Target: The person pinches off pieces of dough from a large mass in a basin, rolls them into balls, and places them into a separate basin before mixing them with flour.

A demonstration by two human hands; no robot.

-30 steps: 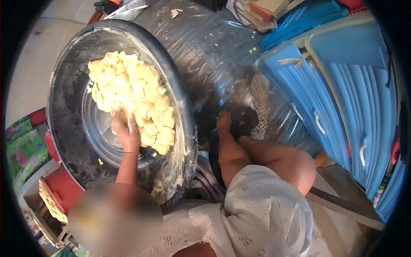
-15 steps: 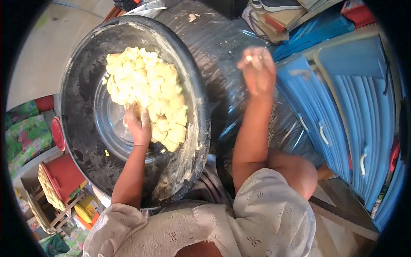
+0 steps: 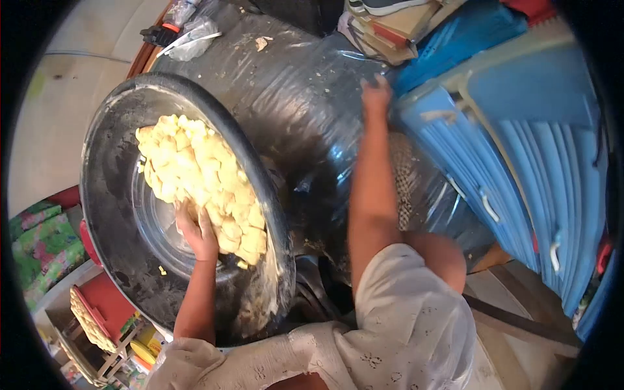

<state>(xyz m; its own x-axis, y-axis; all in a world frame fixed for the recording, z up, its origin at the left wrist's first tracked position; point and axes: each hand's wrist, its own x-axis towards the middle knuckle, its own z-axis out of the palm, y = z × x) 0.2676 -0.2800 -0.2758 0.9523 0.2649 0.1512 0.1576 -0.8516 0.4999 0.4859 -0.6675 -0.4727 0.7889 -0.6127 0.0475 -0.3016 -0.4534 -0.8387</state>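
A big lumpy mass of pale yellow dough (image 3: 201, 175) lies in a wide black basin (image 3: 107, 234) that is tilted up toward me. My left hand (image 3: 198, 235) is at the lower edge of the dough, its thumb and fingers on either side of a bit of it, fingertips partly hidden. Away from the basin, my right hand (image 3: 376, 97) reaches out over a dark plastic-covered surface (image 3: 305, 84), near the blue shutters. Motion blurs its fingers, and I cannot make out anything in them.
Blue louvred shutters (image 3: 481, 169) stand on the right. A stack of cardboard and a shoe (image 3: 396, 26) are at the top. A clear plastic bag (image 3: 195, 39) lies beyond the basin. At left are a red container (image 3: 114, 305) and green patterned cloth (image 3: 49, 244).
My right arm has stretched farther out; the small yellow piece seen at its fingers before does not show now. The view has shifted, and my left hand stays at the dough.
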